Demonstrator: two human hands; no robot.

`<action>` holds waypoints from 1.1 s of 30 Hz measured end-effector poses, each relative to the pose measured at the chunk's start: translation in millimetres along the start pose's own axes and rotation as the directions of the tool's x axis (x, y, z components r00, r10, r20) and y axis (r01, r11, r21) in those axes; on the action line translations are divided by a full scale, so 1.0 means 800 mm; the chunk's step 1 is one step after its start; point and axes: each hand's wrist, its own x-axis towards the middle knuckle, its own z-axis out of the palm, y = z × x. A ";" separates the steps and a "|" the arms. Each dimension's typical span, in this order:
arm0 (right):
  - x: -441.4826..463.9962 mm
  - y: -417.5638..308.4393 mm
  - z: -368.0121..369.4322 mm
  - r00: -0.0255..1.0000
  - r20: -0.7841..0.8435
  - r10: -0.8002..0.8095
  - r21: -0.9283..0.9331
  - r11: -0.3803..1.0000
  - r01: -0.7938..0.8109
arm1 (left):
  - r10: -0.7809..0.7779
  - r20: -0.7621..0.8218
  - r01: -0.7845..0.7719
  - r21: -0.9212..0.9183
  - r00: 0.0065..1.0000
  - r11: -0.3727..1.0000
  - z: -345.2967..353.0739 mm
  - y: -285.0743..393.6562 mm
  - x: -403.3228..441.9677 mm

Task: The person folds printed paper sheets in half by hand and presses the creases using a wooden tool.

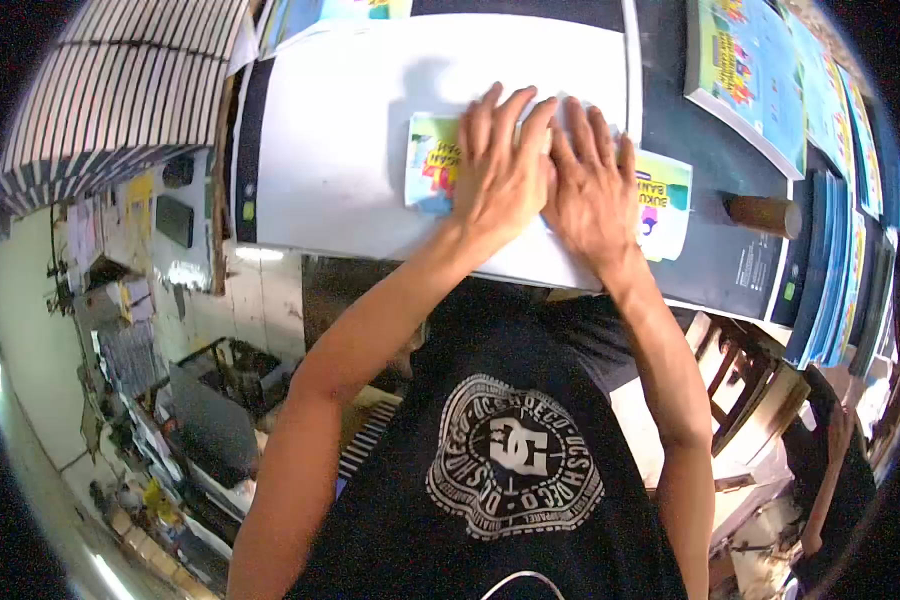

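Both my hands press on a colourful printed paper with yellow and pink lettering. My left hand lies flat across its middle, fingers stretched out. Beside it, touching or nearly so, my right hand rests flat on the same paper with its fingers extended. The hands cover the paper's middle, so whether it is one sheet or a folded booklet cannot be told. Under it is a large white sheet; the paper's right end reaches past that sheet onto a dark board.
A brown cylindrical block lies on the board to the right. Stacks of printed blue booklets stand at the far right. A tall stack of bound paper blocks is at upper left. Another person's arm shows at lower right.
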 end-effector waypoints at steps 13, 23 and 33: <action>0.016 -0.002 -0.057 0.983 -0.141 0.116 0.471 0.881 -0.037 | 0.031 0.175 -0.052 0.115 0.984 0.992 0.004 -0.006 -0.005; -0.005 0.027 -0.073 0.991 -0.053 0.121 -0.102 0.987 -0.126 | 0.008 0.208 -0.039 0.148 0.978 0.988 0.002 0.007 0.003; -0.030 0.074 -0.039 0.992 -0.036 0.125 0.095 0.988 -0.121 | 0.026 0.145 -0.043 0.114 0.989 0.992 -0.003 0.005 -0.003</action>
